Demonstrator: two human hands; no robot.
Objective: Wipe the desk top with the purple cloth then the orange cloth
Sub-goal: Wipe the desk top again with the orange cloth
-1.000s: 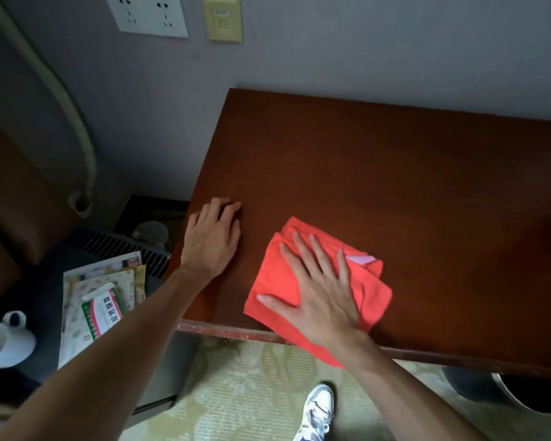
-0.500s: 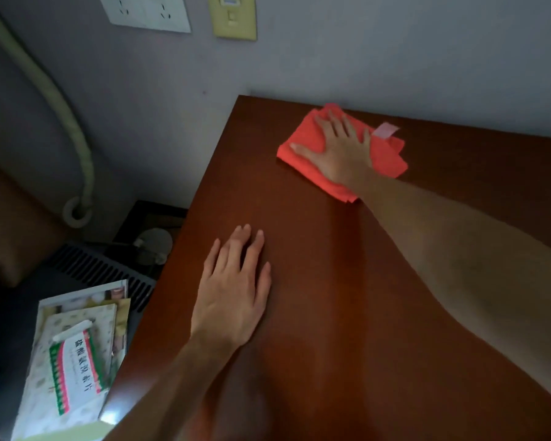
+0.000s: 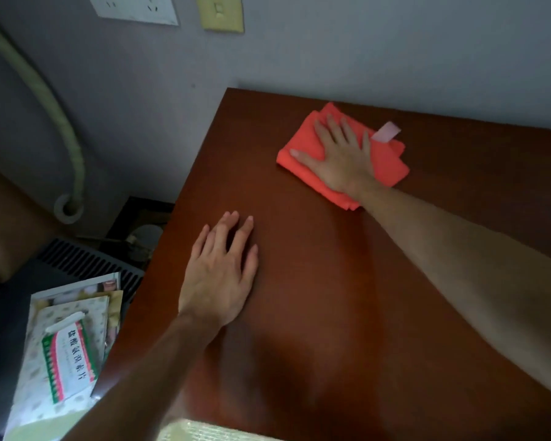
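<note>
The orange cloth (image 3: 390,160), folded with a pale tag sticking out at its far right, lies on the dark red-brown desk top (image 3: 347,297) near the back edge by the wall. My right hand (image 3: 339,154) presses flat on it with fingers spread and straight. Nearer to me, my left hand (image 3: 221,275) rests flat on the bare wood close to the desk's left edge, holding nothing. No purple cloth is in view.
Left of the desk, lower down, lie a stack of papers and a box with green and red print (image 3: 69,354) on a dark surface with a vent grille (image 3: 86,265). A pale hose (image 3: 62,122) runs down the grey wall. Sockets (image 3: 134,7) and a switch (image 3: 220,12) sit above.
My right hand has slid the orange cloth from the desk's near edge to the back by the wall, then slightly right. The left hand stays flat on the desk.
</note>
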